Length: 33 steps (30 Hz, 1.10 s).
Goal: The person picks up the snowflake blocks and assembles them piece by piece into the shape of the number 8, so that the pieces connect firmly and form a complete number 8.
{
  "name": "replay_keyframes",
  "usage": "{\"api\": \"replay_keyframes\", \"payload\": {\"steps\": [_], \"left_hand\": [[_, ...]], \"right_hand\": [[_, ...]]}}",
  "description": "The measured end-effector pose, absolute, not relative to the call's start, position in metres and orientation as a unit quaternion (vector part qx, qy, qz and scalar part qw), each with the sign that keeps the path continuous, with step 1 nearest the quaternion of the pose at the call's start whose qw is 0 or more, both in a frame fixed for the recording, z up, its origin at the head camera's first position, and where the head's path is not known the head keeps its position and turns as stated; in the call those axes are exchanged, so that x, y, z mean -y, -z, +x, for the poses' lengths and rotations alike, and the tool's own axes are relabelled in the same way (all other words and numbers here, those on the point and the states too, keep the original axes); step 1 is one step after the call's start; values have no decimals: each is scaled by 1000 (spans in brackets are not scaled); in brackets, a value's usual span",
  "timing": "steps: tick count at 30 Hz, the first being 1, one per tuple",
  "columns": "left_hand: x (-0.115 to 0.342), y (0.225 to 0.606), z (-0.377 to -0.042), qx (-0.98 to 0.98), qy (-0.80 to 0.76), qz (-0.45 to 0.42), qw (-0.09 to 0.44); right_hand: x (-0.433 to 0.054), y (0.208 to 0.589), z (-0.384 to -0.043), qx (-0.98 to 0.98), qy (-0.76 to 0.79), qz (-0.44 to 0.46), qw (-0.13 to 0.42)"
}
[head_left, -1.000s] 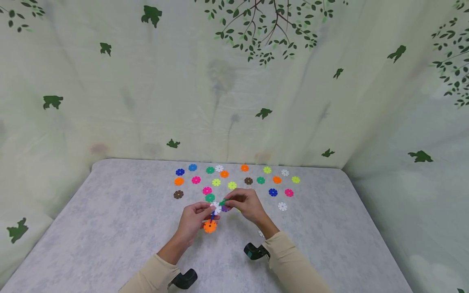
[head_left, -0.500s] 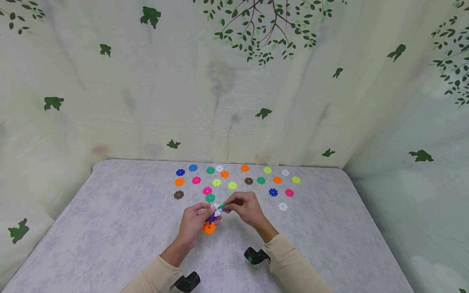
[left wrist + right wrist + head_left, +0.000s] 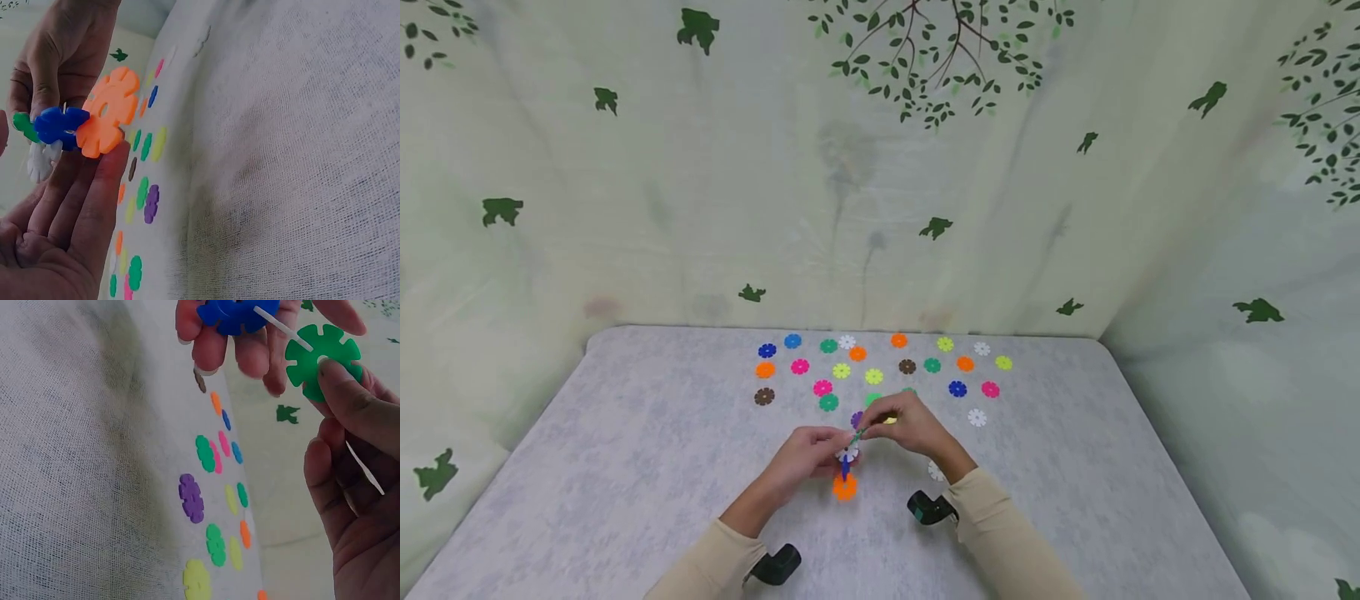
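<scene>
In the head view my left hand holds a small chain of notched flower-shaped plastic discs: a white disc, a blue disc and an orange disc hanging lowest. My right hand pinches a green disc between thumb and fingers, its edge meeting the white disc, which shows edge-on in the right wrist view. In the left wrist view the left fingers lie behind the chain, slots of blue and orange interlocked. Both hands are raised over the table, close together.
Loose discs in several colours lie scattered over the far middle of the grey table, among them a purple disc just beyond the hands. A white disc lies beside the right wrist. A leaf-printed curtain stands behind the table.
The chain has shifted slightly right and toward the person, with the orange disc lower. The green disc has turned edge-on at the white disc. The left hand has moved right with it.
</scene>
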State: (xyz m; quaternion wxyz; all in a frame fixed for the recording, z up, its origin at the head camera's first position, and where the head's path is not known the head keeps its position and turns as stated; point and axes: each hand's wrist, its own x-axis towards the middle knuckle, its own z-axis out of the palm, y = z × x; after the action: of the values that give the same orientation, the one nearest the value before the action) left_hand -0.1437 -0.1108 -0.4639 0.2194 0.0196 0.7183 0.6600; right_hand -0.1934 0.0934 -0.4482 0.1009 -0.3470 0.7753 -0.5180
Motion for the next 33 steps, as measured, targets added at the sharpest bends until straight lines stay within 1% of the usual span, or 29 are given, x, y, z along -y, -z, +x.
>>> {"api": "replay_keyframes", "payload": {"steps": [3,7,11,15,18,21,26,33], "left_hand": [[112,467,-147,-716,-650,54,247],[111,473,-148,-714,-649,57,255],[110,484,-146,-690,-677,24,256],[110,495,-146,-642,-723,-14,254],[109,500,-146,-616,-747,-24,247],[110,502,-146,-604,-761,-24,235],[108,506,-146,-600,-768,-35,221],[105,512,-146,-592,-772,-50,224]], "right_hand": [[-93,464,-199,-770,517,-360,101],[-96,472,-201,-788,497,-350,100],[-117,479,-199,-846,441,-280,108],[-150,487,-194,-894,377,-197,139],[-170,492,-188,-912,336,-171,161],[-180,495,-182,-918,312,-174,171],[-182,498,-177,-921,296,-194,162],[-179,500,-181,-905,342,-198,155]]}}
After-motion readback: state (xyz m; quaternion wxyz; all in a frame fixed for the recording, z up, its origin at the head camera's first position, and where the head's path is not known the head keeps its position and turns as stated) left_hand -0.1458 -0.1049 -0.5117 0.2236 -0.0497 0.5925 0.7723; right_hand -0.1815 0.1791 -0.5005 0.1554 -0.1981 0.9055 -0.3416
